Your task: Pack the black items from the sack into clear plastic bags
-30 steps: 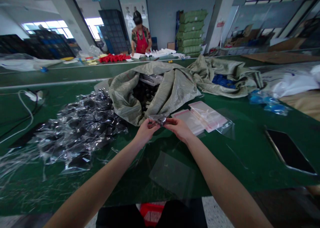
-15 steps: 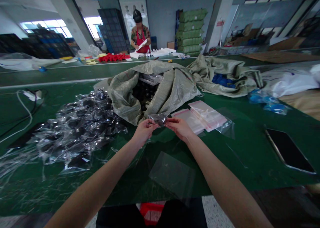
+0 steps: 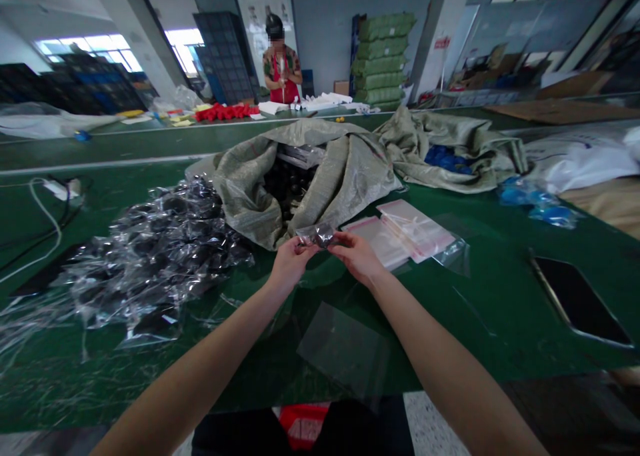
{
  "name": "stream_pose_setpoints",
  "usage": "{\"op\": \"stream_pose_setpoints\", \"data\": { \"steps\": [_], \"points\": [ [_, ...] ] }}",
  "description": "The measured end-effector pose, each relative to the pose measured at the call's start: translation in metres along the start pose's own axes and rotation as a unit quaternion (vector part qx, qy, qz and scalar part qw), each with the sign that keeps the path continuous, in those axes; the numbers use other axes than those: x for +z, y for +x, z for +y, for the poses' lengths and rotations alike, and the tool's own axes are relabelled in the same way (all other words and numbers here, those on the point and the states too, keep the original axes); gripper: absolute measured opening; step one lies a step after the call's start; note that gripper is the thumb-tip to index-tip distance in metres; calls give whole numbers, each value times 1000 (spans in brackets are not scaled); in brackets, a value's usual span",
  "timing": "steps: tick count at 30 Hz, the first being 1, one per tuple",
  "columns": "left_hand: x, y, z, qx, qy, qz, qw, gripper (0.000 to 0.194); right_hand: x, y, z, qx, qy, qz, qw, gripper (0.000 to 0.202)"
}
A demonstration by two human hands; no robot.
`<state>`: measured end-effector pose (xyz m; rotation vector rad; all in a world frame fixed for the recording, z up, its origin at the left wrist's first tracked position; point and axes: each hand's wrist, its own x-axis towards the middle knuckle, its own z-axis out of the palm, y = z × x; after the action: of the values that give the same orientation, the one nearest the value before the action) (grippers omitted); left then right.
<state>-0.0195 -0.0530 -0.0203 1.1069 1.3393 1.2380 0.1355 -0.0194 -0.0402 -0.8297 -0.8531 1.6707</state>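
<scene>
Between my two hands is a clear plastic bag (image 3: 320, 235) with a dark item inside, too small to name. My left hand (image 3: 291, 261) pinches its left side, and my right hand (image 3: 356, 256) has its fingers closed on the right side. Just beyond them lies a grey-green woven sack (image 3: 345, 176), its mouth open on dark round pieces (image 3: 286, 181). A heap of bagged black items (image 3: 165, 249) spreads to the left of my hands. Right of my right hand are stacks of flat clear bags (image 3: 415, 233). One loose clear bag (image 3: 345, 346) lies below my hands.
A phone (image 3: 580, 299) lies at the right on the green table (image 3: 490, 276). Another woven sack (image 3: 450, 133) holds blue pieces, with blue bagged items (image 3: 540, 203) nearby. A white cable (image 3: 50, 226) runs along the left. Across the table stands a person (image 3: 283, 69) in a red apron.
My hands stay almost in place, with the bag turned slightly between them. The person across has raised their hands and holds a long pale item upright.
</scene>
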Motion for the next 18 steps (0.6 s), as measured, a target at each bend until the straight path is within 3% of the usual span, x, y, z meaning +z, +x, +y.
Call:
{"op": "stream_pose_setpoints", "data": {
  "steps": [7, 11, 14, 18],
  "points": [
    [0, 2, -5, 19, 11, 8, 1000, 26, 2, -4, -4, 20, 17, -22, 999, 43],
    [0, 2, -7, 40, 16, 0, 999, 25, 2, -2, 0, -2, -29, 22, 999, 44],
    [0, 1, -6, 14, 5, 0, 1000, 24, 1, -1, 1, -15, -58, 30, 998, 49],
    [-1, -2, -1, -1, -16, 2, 1000, 25, 0, -1, -3, -7, -20, 1, 1000, 43]
  ]
}}
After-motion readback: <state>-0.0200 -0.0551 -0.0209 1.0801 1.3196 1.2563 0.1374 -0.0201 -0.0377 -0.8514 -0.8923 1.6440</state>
